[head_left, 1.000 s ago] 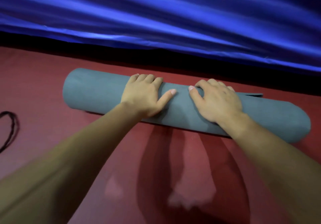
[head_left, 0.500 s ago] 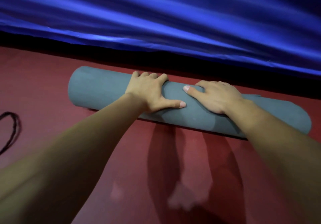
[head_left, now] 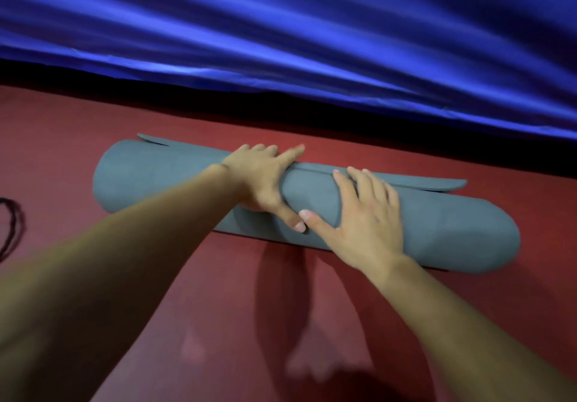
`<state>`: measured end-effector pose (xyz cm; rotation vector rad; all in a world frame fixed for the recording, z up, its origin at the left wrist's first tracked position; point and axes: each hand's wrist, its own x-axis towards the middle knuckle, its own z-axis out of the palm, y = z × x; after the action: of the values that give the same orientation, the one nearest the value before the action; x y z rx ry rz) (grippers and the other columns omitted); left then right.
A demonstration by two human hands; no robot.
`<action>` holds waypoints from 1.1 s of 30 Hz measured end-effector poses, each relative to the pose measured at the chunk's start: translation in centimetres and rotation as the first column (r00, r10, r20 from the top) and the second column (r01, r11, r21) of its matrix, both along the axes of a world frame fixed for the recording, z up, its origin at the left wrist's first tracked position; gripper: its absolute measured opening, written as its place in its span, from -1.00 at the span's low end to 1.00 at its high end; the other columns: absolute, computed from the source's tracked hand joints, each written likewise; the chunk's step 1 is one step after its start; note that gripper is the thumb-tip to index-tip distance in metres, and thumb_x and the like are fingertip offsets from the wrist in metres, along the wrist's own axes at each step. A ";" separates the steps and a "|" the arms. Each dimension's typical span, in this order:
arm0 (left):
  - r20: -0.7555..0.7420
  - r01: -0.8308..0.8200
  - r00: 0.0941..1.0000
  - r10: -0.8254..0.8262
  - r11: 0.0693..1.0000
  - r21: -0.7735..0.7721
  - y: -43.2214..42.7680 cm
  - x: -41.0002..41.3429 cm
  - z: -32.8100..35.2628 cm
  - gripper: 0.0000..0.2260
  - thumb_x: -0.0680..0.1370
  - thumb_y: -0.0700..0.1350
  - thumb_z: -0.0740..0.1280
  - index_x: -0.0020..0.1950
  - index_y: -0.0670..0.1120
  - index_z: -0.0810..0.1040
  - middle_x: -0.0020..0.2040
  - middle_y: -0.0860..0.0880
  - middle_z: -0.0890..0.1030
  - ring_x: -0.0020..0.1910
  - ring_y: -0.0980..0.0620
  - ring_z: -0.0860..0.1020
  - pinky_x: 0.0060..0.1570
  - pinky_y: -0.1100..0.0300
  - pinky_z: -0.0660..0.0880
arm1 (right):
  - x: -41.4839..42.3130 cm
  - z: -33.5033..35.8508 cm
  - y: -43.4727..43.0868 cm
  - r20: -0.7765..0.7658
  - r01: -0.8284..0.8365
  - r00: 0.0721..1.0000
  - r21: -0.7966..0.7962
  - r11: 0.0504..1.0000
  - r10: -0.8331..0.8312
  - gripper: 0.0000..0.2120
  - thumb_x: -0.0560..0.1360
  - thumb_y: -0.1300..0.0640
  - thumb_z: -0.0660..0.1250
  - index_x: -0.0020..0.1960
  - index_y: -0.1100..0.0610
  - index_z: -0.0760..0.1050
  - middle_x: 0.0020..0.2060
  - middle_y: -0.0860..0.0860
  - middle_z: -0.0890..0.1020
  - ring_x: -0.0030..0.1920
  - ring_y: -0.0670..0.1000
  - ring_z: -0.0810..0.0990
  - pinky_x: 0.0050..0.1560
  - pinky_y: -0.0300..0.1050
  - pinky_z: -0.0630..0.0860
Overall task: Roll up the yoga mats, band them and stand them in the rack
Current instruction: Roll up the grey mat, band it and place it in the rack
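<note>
A grey-blue yoga mat (head_left: 452, 230) lies rolled into a long tube across the red floor (head_left: 218, 308). Its loose outer edge shows along the far side, sticking out at both ends. My left hand (head_left: 265, 180) lies over the top of the roll near its middle, fingers reaching over the far side and thumb down the near side. My right hand (head_left: 365, 220) rests flat on the roll just right of it, fingers spread and straight. The two thumbs almost touch.
A shiny blue curtain (head_left: 312, 42) hangs along the far side, with a dark gap under its hem. A thin black band or cord (head_left: 12, 226) lies on the floor at the left edge. No rack is in view.
The mat's loose flap has come up into sight along the far side. My right hand has slid back onto the near top with fingers spread; my left thumb now points down the near side.
</note>
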<state>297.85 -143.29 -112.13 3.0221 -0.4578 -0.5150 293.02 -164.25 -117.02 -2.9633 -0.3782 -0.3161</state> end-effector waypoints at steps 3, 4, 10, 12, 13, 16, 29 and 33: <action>0.085 0.052 0.995 -0.059 0.996 0.078 -0.1 -1.3 -0.2 0.19 -0.04 0.73 0.13 0.44 0.09 0.30 0.21 -0.02 0.47 0.20 -0.12 0.46 0.23 -0.07 0.38 | -1.8 -0.3 0.1 0.083 0.053 0.994 0.165 0.985 -0.068 -0.27 0.50 -0.41 0.15 0.39 0.13 0.47 0.42 0.14 0.44 0.47 0.18 0.32 0.47 0.17 0.16; 0.119 0.067 0.990 -0.079 0.992 0.104 -0.1 -1.9 -0.3 0.16 -0.03 0.74 0.11 0.40 0.07 0.32 0.18 -0.01 0.46 0.16 -0.12 0.46 0.19 -0.06 0.38 | -2.5 -0.3 0.1 0.095 0.105 0.987 0.225 0.969 -0.129 -0.29 0.49 -0.39 0.20 0.38 0.13 0.46 0.41 0.15 0.40 0.46 0.19 0.30 0.45 0.21 0.15; 0.300 0.073 0.943 -0.143 0.970 0.232 -0.8 -5.9 -1.1 0.11 0.07 0.73 0.10 0.39 0.00 0.31 0.15 -0.06 0.43 0.03 -0.13 0.44 0.02 -0.04 0.37 | -5.7 0.3 -0.8 -0.061 0.419 0.899 0.410 0.810 -0.434 -0.03 0.25 -0.47 0.43 0.43 0.12 0.35 0.40 0.14 0.26 0.45 0.21 0.20 0.46 0.24 0.15; 0.318 0.049 0.940 -0.128 0.968 0.246 -1.2 -7.0 -1.1 0.14 0.12 0.72 0.10 0.50 0.02 0.19 0.19 -0.08 0.41 0.05 -0.15 0.43 0.01 -0.04 0.34 | -6.2 0.8 -1.1 -0.110 0.481 0.869 0.423 0.768 -0.483 0.06 0.16 -0.51 0.46 0.45 0.09 0.32 0.41 0.14 0.24 0.45 0.20 0.19 0.46 0.23 0.16; 0.315 0.038 0.942 -0.119 0.967 0.253 -1.4 -7.5 -1.1 0.15 0.14 0.72 0.09 0.55 0.05 0.10 0.22 -0.10 0.40 0.07 -0.16 0.42 0.01 -0.05 0.33 | -6.4 1.0 -1.2 -0.148 0.513 0.852 0.432 0.742 -0.503 0.08 0.13 -0.52 0.47 0.46 0.06 0.31 0.41 0.13 0.23 0.45 0.20 0.18 0.46 0.23 0.16; 0.306 0.017 0.947 -0.097 0.967 0.255 -2.6 -8.8 -1.3 0.15 0.17 0.72 0.06 0.61 0.14 -0.09 0.23 -0.14 0.37 0.08 -0.16 0.40 0.01 -0.06 0.31 | -6.9 1.3 -1.6 -0.283 0.600 0.796 0.492 0.631 -0.536 0.05 0.13 -0.48 0.51 0.47 -0.06 0.27 0.45 0.13 0.15 0.48 0.18 0.12 0.47 0.22 0.15; -0.051 -0.131 0.991 0.121 0.917 -0.376 -8.6 -4.8 -0.4 -0.49 0.64 0.31 0.07 -0.24 -0.06 0.43 -0.18 -0.05 0.55 -0.05 -0.15 0.56 -0.12 0.08 0.34 | -7.3 1.5 -2.6 -0.499 0.693 0.629 0.708 0.140 -0.596 -0.11 0.25 -0.26 0.60 0.45 -0.07 0.28 0.42 0.15 0.09 0.38 0.22 0.18 0.42 -0.04 0.28; -0.193 -0.181 0.975 0.113 0.904 -0.388 -8.8 -3.1 -0.4 -0.59 0.54 0.31 0.32 0.10 -0.02 0.49 -0.07 -0.05 0.59 -0.04 -0.10 0.56 -0.02 0.07 0.44 | -7.2 1.3 -3.8 -0.628 0.707 0.468 0.688 -0.163 -0.622 -0.02 0.16 -0.27 0.64 0.36 0.06 0.22 0.34 0.16 0.18 0.33 0.22 0.28 0.35 0.02 0.36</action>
<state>294.78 -152.04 -112.52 2.5663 -0.2793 -0.5747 285.84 -168.09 -115.71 -1.5763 1.1528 -0.3240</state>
